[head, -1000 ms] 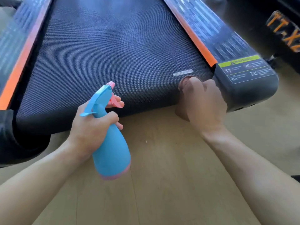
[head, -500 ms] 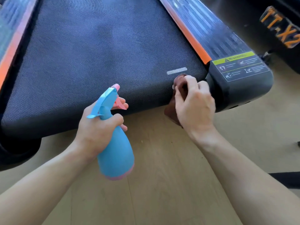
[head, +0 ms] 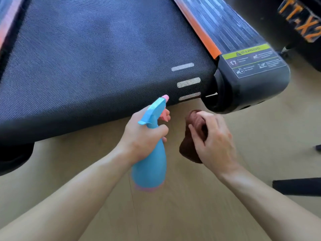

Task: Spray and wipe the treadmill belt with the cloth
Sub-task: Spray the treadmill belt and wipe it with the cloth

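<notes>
The dark textured treadmill belt (head: 97, 63) fills the upper left, with three pale dashes near its rear right edge. My left hand (head: 142, 134) grips a blue spray bottle (head: 151, 164) by the neck, fingers on its pink trigger, nozzle pointing at the belt's rear edge. My right hand (head: 213, 141) holds a bunched brown cloth (head: 191, 136) just off the belt, above the wooden floor and right of the bottle.
An orange-striped side rail (head: 205, 35) runs along the belt's right side and ends in a black end cap with a yellow warning label (head: 250, 60). Pale wood floor (head: 173, 206) lies below. Dark equipment with orange letters (head: 302, 21) stands at the top right.
My right hand has pulled the cloth back off the belt's rear right corner toward me. The belt has shifted, showing two more pale dashes. The left hand keeps the bottle.
</notes>
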`<state>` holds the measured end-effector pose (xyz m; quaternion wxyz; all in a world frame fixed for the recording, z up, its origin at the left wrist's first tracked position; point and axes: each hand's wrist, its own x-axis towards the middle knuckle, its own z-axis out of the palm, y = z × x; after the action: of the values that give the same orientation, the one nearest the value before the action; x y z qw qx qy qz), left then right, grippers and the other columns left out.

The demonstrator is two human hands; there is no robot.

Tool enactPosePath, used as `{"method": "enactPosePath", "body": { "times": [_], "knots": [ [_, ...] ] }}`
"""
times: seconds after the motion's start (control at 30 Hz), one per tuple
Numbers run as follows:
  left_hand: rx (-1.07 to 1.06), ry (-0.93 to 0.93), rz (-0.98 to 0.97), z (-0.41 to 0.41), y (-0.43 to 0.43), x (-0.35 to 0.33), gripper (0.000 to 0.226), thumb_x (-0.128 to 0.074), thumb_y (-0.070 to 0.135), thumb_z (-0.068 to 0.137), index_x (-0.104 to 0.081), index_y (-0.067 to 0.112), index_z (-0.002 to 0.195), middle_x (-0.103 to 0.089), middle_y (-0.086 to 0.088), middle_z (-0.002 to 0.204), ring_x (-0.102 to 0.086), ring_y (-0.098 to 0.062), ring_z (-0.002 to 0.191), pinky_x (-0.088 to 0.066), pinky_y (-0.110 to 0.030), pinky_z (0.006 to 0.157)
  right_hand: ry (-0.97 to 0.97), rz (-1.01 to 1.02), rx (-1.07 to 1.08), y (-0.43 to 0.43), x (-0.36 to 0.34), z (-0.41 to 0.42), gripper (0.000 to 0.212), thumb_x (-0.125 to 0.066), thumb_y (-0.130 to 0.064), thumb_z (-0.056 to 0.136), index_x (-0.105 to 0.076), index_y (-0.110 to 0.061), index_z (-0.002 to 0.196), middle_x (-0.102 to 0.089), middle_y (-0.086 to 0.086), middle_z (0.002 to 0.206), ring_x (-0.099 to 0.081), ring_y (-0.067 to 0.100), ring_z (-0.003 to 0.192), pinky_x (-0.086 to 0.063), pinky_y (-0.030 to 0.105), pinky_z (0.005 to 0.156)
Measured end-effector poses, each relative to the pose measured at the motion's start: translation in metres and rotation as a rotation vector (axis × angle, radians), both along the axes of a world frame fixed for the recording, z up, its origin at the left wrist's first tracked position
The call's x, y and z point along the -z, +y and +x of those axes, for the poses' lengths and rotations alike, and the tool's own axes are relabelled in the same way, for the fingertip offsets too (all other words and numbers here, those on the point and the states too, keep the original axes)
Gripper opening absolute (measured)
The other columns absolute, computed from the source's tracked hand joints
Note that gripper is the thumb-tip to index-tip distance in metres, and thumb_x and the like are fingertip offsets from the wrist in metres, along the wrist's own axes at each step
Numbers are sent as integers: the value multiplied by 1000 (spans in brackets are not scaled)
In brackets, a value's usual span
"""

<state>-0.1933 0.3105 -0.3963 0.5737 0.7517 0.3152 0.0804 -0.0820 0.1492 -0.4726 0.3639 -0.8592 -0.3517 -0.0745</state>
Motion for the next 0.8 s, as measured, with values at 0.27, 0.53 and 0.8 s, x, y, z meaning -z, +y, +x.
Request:
{"method": "enactPosePath", "body": {
  "times": [0.27,0.53,0.8],
  "knots": [
    [40,-13,-32,23,-12,-5,54,-64,5,78,-67,46,111,-72,3,107,-69,-18,65,-52,-17,60,48,36,12,3,-3,6,40,-51,-46,93,-57,-20,122,-56,4,104,-59,27,86,-49,35,72],
    [14,-11,1,22,-15,-4,47,-64,-1,82,-69,41,103,-72,2,103,-70,-18,63,-52,-16,58,23,218,1,21,-25,11,38,-60,-34,95,-59,-10,124,-55,11,103,-52,21,88,-42,28,76],
    [-98,-39,61,-2,7,-13,62,-61,-12,84,-67,26,132,-74,5,110,-71,-20,61,-54,-21,60,-117,135,51,83,-39,19,43,-68,-26,86,-61,-10,125,-54,15,99,-60,35,86,-53,41,72]
  ]
}}
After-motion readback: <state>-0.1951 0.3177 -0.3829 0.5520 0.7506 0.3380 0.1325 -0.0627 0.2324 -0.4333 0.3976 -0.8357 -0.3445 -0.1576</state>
